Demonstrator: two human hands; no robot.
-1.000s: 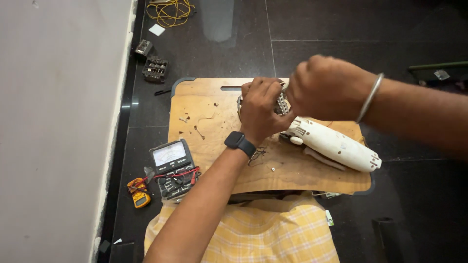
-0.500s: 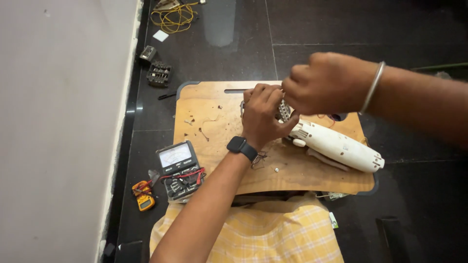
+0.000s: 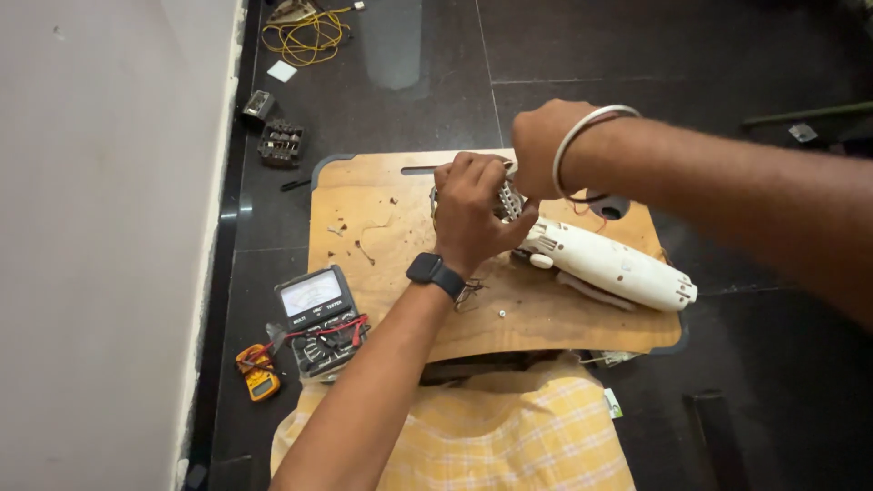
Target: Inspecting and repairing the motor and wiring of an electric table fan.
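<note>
A white elongated plastic appliance (image 3: 611, 265) lies on a wooden lap board (image 3: 382, 218), its metal front end (image 3: 507, 200) raised between my hands. My left hand (image 3: 473, 218), with a dark watch on the wrist, is closed around that metal end from the left. My right hand (image 3: 538, 155), wearing a metal bangle, grips the same end from above and the right. What the fingers pinch is hidden. Small screws and wire bits lie scattered on the board.
An analog multimeter (image 3: 316, 309) with red leads sits on the black floor left of the board, a small yellow tester (image 3: 256, 373) beside it. A yellow coiled wire (image 3: 305, 32) and dark small parts (image 3: 280, 141) lie farther off by the white wall. Yellow checked cloth (image 3: 509, 436) covers my lap.
The view has shifted slightly; my right hand has moved a little up and left over the metal end. Both hands keep their hold on the appliance.
</note>
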